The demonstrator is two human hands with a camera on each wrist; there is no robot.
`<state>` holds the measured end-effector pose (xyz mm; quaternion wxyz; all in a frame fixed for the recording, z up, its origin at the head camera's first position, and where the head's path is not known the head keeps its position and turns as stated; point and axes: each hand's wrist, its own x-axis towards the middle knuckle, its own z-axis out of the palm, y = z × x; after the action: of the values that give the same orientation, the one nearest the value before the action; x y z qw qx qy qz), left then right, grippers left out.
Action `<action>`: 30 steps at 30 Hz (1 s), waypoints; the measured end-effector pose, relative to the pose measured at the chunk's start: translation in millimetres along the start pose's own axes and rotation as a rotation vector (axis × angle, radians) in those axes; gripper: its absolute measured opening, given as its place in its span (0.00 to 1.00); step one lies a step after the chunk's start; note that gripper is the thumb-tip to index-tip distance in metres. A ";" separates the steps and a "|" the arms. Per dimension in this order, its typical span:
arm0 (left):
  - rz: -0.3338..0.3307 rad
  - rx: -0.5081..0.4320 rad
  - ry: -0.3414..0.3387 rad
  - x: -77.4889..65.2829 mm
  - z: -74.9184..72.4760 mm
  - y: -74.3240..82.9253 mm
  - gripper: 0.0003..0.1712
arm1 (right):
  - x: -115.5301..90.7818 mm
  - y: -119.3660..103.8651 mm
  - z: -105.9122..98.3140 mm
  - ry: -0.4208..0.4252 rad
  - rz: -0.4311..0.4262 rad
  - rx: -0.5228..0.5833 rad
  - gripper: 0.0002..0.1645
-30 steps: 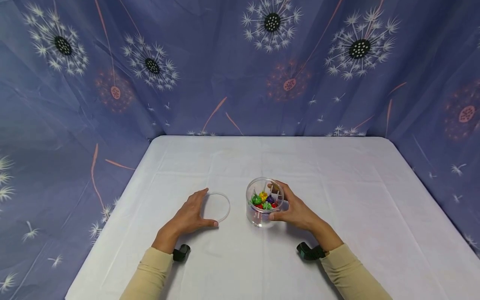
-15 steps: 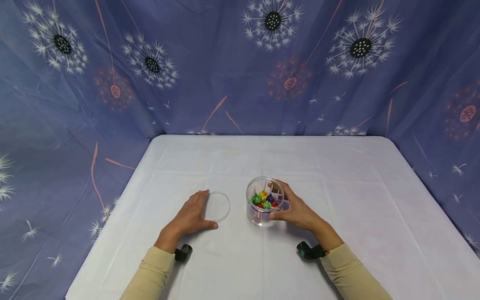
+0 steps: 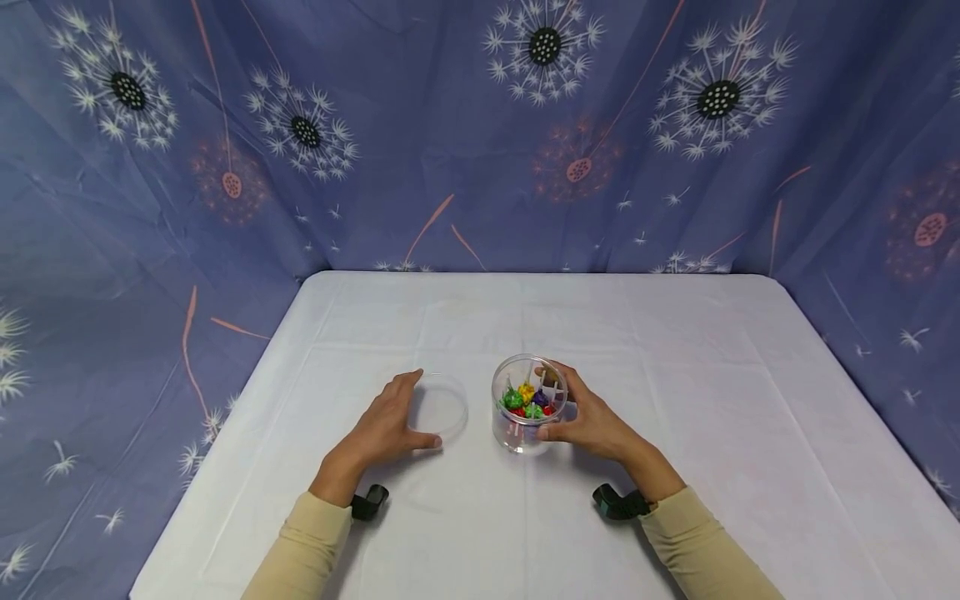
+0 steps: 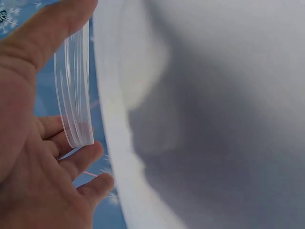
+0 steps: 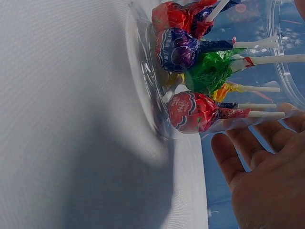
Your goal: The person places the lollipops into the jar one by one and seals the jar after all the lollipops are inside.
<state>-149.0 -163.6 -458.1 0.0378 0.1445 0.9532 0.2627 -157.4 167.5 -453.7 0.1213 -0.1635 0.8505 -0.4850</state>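
A clear round lid (image 3: 444, 403) is in my left hand (image 3: 381, 427), held by its edge between thumb and fingers. The left wrist view shows this lid (image 4: 75, 98) side-on, raised off the table. To its right stands a clear plastic jar (image 3: 516, 435), upright on the table and without a cover. My right hand (image 3: 598, 423) grips the jar's right side, thumb in front and fingers behind. Wrapped lollipops (image 3: 529, 403) in red, green, yellow and dark blue fill its lower part. Up close in the right wrist view, the lollipops' (image 5: 191, 112) white sticks point toward the jar's mouth.
A white cloth covers the table (image 3: 675, 350). Behind it and along both sides hangs a blue curtain (image 3: 420, 150) with a dandelion print. Each wrist bears a dark camera mount, such as the one (image 3: 621, 503) on the right.
The lid, flat on the table beside the left hand before, has come up off the cloth and slightly right with that hand. The right hand and the jar have stayed put.
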 end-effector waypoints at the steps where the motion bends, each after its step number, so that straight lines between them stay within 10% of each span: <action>1: 0.012 -0.003 0.004 0.8 -2.0 2.7 0.62 | 0.0 0.2 0.0 0.000 -0.005 -0.001 0.59; 17: 0.191 0.014 0.056 2.9 -26.7 42.6 0.63 | -0.2 0.2 -0.2 0.004 -0.037 0.010 0.58; 30: 0.194 -0.023 0.027 4.1 -48.3 55.8 0.62 | 0.4 3.1 0.1 0.004 -0.020 0.006 0.59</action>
<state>-145.8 -140.3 -388.0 0.0009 0.2319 0.9322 0.2778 -158.2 168.8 -456.5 0.1153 -0.1709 0.8476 -0.4890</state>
